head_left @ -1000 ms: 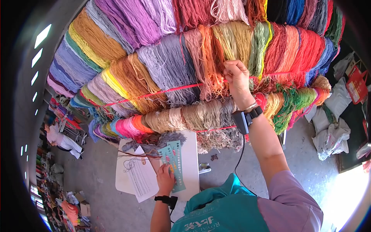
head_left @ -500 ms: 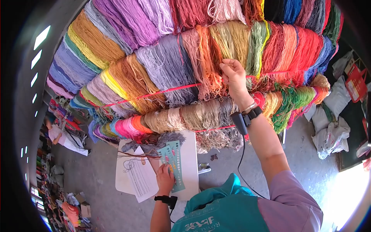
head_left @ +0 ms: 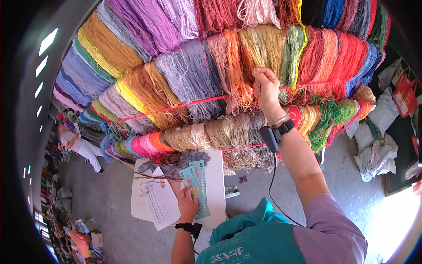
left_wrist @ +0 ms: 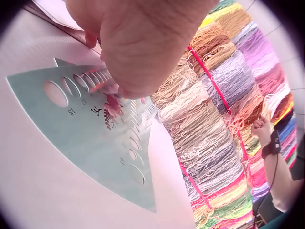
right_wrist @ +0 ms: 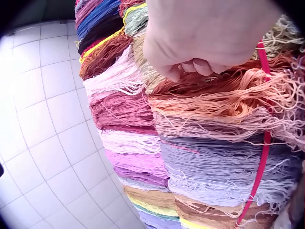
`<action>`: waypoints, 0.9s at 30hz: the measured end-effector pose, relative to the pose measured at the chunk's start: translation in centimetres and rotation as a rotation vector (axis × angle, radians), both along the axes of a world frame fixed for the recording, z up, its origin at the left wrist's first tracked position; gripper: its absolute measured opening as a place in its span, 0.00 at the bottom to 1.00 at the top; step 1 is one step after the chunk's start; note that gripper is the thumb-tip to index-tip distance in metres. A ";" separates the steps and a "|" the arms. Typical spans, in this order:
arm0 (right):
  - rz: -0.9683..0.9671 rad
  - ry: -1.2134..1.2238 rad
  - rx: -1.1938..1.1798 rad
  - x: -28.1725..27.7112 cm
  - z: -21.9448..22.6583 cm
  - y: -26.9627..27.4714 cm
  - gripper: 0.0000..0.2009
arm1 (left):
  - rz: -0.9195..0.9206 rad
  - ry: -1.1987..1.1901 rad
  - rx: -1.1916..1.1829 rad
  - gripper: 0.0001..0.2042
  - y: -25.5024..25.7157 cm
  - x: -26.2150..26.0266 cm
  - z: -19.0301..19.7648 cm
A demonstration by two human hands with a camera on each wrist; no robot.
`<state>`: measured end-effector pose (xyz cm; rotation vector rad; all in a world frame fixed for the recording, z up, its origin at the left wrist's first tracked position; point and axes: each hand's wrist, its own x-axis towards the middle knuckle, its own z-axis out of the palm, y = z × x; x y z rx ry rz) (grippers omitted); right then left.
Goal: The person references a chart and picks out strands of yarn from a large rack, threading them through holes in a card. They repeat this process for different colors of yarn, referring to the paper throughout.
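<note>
My right hand [head_left: 267, 88] is up at the hanging skeins, its fingers curled in and pinching at the rust-orange thread [right_wrist: 209, 86]. Beside that bundle hang a bright orange skein [head_left: 234, 66] and an olive-gold skein [head_left: 263, 44]. Low on the left, my left hand [head_left: 187, 207] rests on pale green cards [head_left: 201, 189] with rows of punched holes and printed flowers. Its fingertips are hidden behind the palm in the left wrist view, where a green card [left_wrist: 71, 114] with numbered holes spreads below. Dark brown strands [head_left: 162, 177] lie across a printed sheet [head_left: 157, 202] next to this hand.
A white table [head_left: 215, 193] stands under the rack of skeins. Red cord [head_left: 198, 101] runs across the hanging yarn. White bags [head_left: 376, 154] sit at the right. Another person [head_left: 83, 147] is at the far left. A cable hangs from my right wrist.
My right hand's fingers have drawn in and shifted slightly left at the rust-orange thread. The left hand stays on the cards. The person at the far left has moved a little.
</note>
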<state>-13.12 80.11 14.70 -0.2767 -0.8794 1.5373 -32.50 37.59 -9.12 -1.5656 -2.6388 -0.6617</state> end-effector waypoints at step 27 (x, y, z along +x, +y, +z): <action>-0.315 -1.404 0.902 15.7 -21.6 -12.1 0.04 | -0.055 -0.057 -0.041 0.22 -0.3 0.4 1.1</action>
